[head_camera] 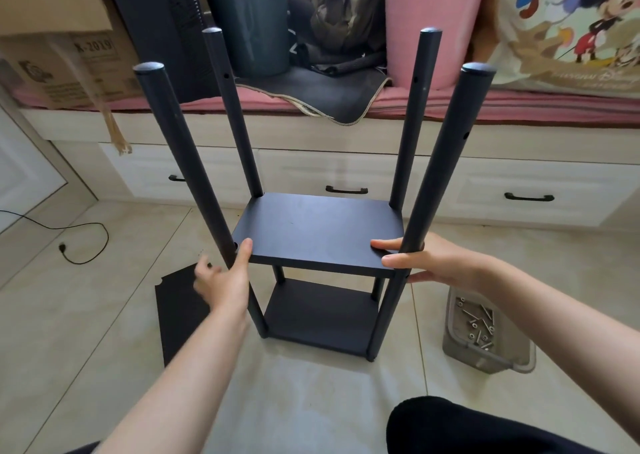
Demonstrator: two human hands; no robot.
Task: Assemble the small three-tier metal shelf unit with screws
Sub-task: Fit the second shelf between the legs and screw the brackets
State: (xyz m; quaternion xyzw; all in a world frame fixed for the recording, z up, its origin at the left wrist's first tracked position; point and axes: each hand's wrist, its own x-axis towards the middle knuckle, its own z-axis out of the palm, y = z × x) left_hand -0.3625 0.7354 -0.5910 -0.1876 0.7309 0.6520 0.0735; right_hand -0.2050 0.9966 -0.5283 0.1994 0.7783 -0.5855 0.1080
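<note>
Left hand (225,280), right hand (429,259), shelf (317,231) between

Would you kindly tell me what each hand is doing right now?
Left hand: grips the middle shelf at its left edge.
Right hand: grips the shelf's right front corner.

hands (433,261) gripping shelf unit (317,235), screw tub (485,332) beside

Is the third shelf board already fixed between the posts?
No: the third board lies flat on the floor left of the posts.
</note>
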